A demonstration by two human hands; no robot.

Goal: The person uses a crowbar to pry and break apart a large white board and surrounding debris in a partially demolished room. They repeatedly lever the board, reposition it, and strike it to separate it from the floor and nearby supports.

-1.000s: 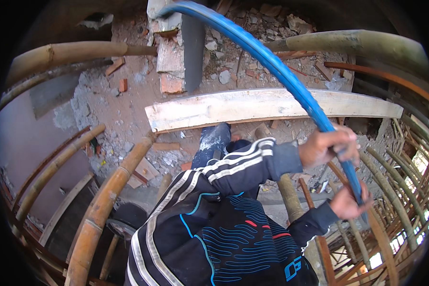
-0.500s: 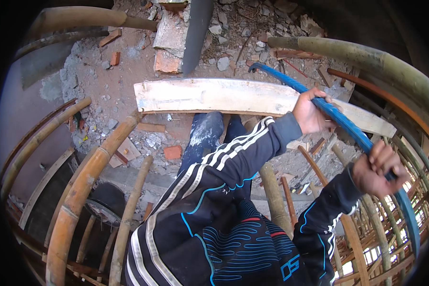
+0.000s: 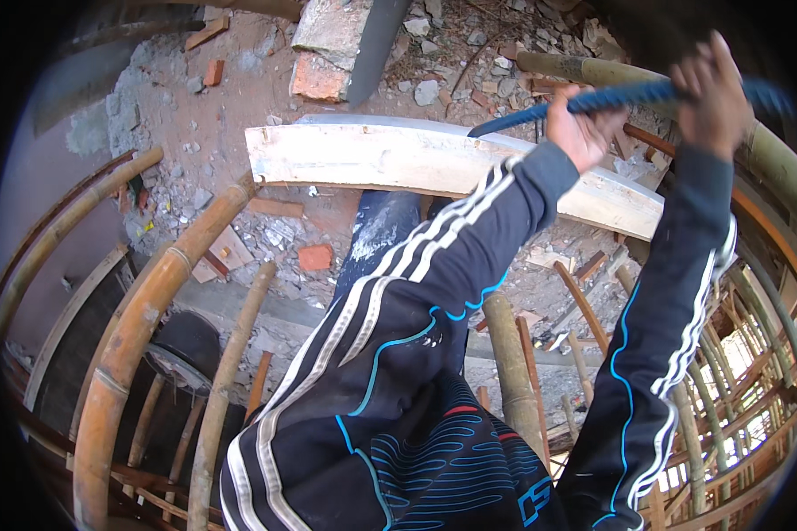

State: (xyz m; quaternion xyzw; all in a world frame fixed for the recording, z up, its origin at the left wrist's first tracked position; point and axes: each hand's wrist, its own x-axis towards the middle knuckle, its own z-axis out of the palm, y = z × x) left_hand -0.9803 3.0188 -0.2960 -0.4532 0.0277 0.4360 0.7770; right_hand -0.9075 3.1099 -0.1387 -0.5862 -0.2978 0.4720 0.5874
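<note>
A blue crowbar [image 3: 630, 97] lies across both my hands at the upper right. Its narrow tip meets the far edge of a long pale wooden board [image 3: 354, 159], or overlaps it; I cannot tell whether it is wedged in. My left hand [image 3: 584, 128] is closed around the bar nearer the tip, palm up, above the board. Farther along, my right hand [image 3: 713, 102] grips it toward the other end, its fingers a little blurred. The bar's far right end is smeared by motion. Below me the board runs crosswise, hiding part of my legs.
Bamboo poles stand at the left [image 3: 142, 327], at the lower middle [image 3: 514, 376] and at the upper right [image 3: 593, 71]. A brick-and-concrete block [image 3: 328, 53] sits beyond the board. Rubble and a loose brick [image 3: 315, 257] cover the ground; a dark round container [image 3: 181, 350] is lower left.
My right hand has swung up and away from me, bringing the crowbar from a steep slant to nearly level. Its left tip has come down to the board's edge; my left hand rose slightly.
</note>
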